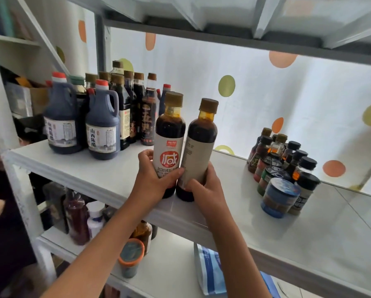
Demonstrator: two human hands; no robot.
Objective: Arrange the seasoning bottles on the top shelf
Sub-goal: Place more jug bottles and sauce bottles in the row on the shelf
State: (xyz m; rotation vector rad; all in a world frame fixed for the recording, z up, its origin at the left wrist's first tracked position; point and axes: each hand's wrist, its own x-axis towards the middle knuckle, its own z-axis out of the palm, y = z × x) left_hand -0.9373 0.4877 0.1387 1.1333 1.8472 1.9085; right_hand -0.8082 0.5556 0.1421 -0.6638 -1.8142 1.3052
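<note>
left hand [152,179]: clasped round the labelled bottle [169,145].
right hand [203,186]: clasped round the plain bottle [198,149].
bottles: stood touching at the shelf [90,168] front edge.
risk: either could be tipped off that edge if nudged.

Glossy dark bottles [169,134] with matt paper labels, smooth white shelf [287,222], glossy plastic jugs [101,123]

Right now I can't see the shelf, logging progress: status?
Left hand grips front-label bottle; right hand grips back-label bottle. Both upright at shelf front edge. Vinegar jugs left, spice jars right.
</note>
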